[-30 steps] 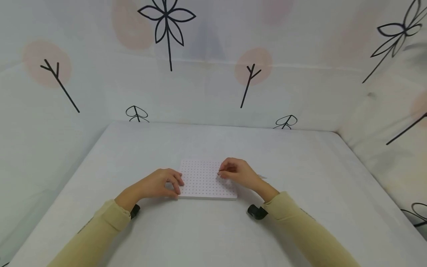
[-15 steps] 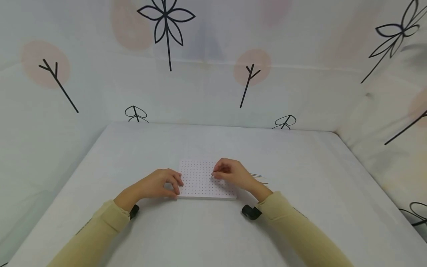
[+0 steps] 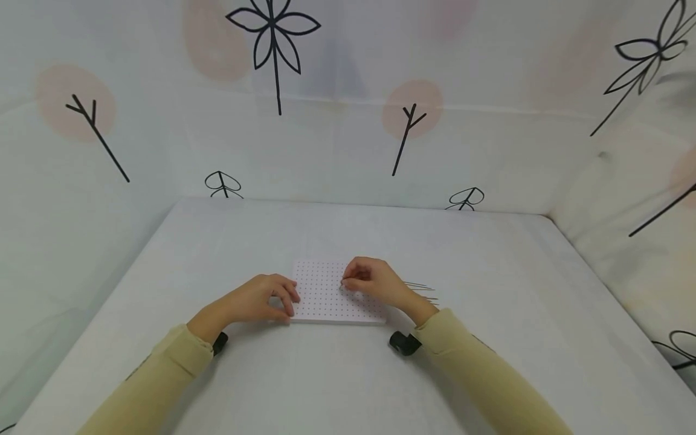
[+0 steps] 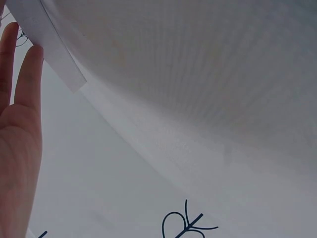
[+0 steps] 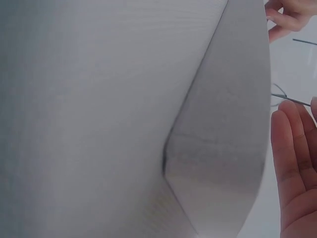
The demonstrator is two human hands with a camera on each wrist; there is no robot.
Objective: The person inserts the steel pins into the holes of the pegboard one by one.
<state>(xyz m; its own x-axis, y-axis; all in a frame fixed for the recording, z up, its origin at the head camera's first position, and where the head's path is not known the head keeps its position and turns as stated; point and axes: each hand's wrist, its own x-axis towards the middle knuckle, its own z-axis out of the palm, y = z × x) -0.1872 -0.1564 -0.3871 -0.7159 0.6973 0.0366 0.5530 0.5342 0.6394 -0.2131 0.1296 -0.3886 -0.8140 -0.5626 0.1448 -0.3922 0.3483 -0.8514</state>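
White board (image 3: 321, 296), dotted in a regular grid, lies flat on the white table (image 3: 326, 380), squarely in front of me. My left hand (image 3: 258, 299) rests at its left side: fingers spread and relaxed along that edge, thumb at the near left corner. I judge this to be a brace against sliding, placed at the rim so that most of the grid is left uncovered. My right hand (image 3: 377, 285) is above the right part of the board, thumb and fingertips pinching a thin dark rod (image 5: 292, 99). The rod shows best in the right wrist view; the head view gives only a short length at the fingertips, pointing down toward the dots. Whether its lower end touches the board or sits in a hole, I cannot tell. A fingertip pinch suits so slender a piece, and probably allows fine aiming. Several thin sticks (image 3: 417, 283) lie on the table just beyond the board's right edge, partly hidden by my right wrist; exact count uncertain. Their position on that side seems convenient for the right hand, within easy reach.
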